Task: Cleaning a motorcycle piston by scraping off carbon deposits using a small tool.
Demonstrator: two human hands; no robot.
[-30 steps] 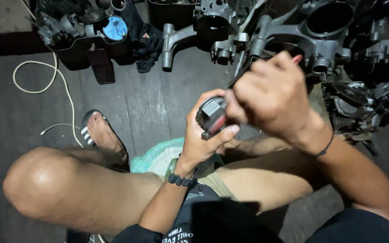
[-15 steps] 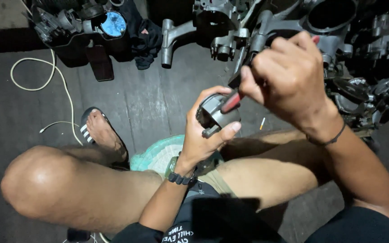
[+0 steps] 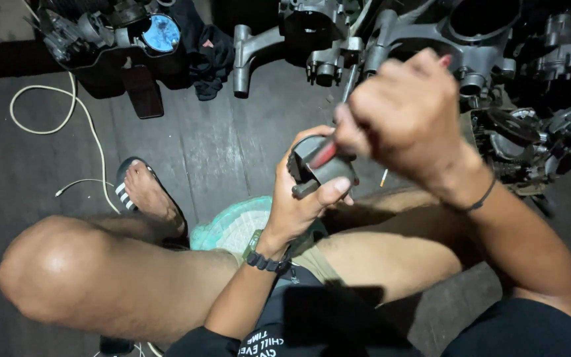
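Two hands (image 3: pixel 312 192), one grey piston (image 3: pixel 322 168), one red-handled tool (image 3: pixel 325 152), one striped sandal (image 3: pixel 127 192), one white cable (image 3: pixel 90 125), one wristwatch (image 3: pixel 266 261).

The small cup-shaped part (image 3: pixel 322 168) looks like dull grey metal, the floor (image 3: pixel 219 145) is rough dark wood planks, the cord (image 3: pixel 67 119) is smooth plastic, and the engine cases (image 3: pixel 431 39) are matt cast metal.
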